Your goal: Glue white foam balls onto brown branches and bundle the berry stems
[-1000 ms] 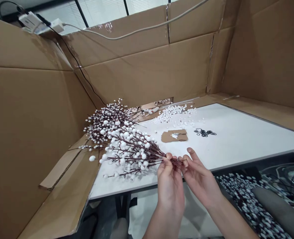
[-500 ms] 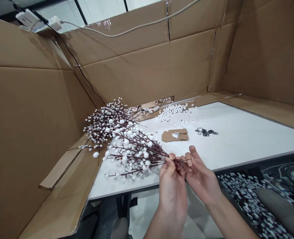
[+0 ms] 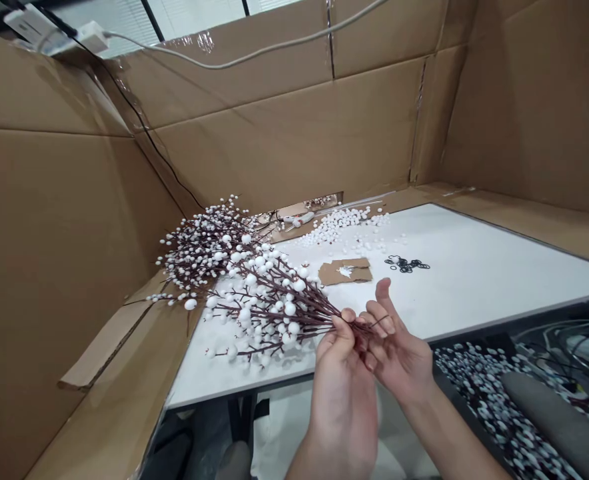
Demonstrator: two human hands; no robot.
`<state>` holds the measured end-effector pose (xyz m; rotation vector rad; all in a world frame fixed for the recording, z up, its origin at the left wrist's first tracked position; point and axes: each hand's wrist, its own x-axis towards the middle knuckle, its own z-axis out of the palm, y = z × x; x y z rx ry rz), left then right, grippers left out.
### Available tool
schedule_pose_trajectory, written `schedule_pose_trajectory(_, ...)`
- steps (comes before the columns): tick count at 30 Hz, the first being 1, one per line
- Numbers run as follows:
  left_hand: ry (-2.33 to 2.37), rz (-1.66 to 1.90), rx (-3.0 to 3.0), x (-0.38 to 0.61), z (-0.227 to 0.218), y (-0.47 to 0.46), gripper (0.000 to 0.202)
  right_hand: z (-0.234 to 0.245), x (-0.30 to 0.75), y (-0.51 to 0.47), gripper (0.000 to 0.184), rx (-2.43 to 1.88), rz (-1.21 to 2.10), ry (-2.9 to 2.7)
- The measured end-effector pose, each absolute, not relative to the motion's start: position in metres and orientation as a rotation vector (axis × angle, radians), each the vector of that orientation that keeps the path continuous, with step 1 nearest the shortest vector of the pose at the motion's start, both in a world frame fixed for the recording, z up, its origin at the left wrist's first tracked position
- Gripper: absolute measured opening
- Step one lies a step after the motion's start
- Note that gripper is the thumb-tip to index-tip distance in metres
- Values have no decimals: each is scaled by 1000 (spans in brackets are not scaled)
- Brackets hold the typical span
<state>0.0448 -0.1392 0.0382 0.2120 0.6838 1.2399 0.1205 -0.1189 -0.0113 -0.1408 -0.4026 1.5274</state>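
A bunch of artificial berry branches [image 3: 274, 303], with dark brown stems and white balls, points left over the white tabletop. My left hand [image 3: 342, 373] is closed around the gathered stems, thumb pressed on top. At the stem ends, my right hand [image 3: 394, 347] has its fingers curled against them, and its thumb sticks up. A thin dark strand crosses the right fingers; I cannot tell whether it is a stem or a band. Behind the held bunch lies a larger pile of similar branches [image 3: 194, 250].
Loose white balls [image 3: 337, 225] and pliers [image 3: 297, 220] lie at the back. Nearer are a cardboard piece [image 3: 329, 273] and small black rings [image 3: 407, 265]. Cardboard walls [image 3: 274, 133] surround the table [image 3: 474, 267]. More white balls [image 3: 489, 400] fill a dark container at lower right.
The view has shifted slightly, so the scene sits a little further left. My left hand keeps its grip, while the right fingers have shifted slightly at the stem ends.
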Motion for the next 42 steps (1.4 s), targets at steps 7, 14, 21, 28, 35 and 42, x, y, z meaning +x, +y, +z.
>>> schedule_pose_trajectory(7, 686, 1161, 322, 45, 33, -143, 32, -7, 140, -136, 69, -205, 1671, -513)
schedule_pose_trajectory(14, 814, 1216, 388, 42, 27, -140, 30, -7, 149, -145, 71, -368, 1707, -534)
schedule_pose_trajectory(21, 760, 1275, 570, 42, 14, -138, 31, -5, 152, -145, 71, -278, 1701, -564)
schedule_pose_trajectory(28, 755, 1358, 585, 48, 12, -137, 30, -4, 148, -149, 74, -384, 1577, -653)
schedule_pose_trajectory(35, 768, 1436, 528, 56, 9, -133, 32, -5, 144, -150, 68, -395, 1487, -705)
schedule_pose_trajectory(42, 775, 1494, 519, 63, 2, -135, 31, -5, 138, -149, 61, -410, 1388, -634)
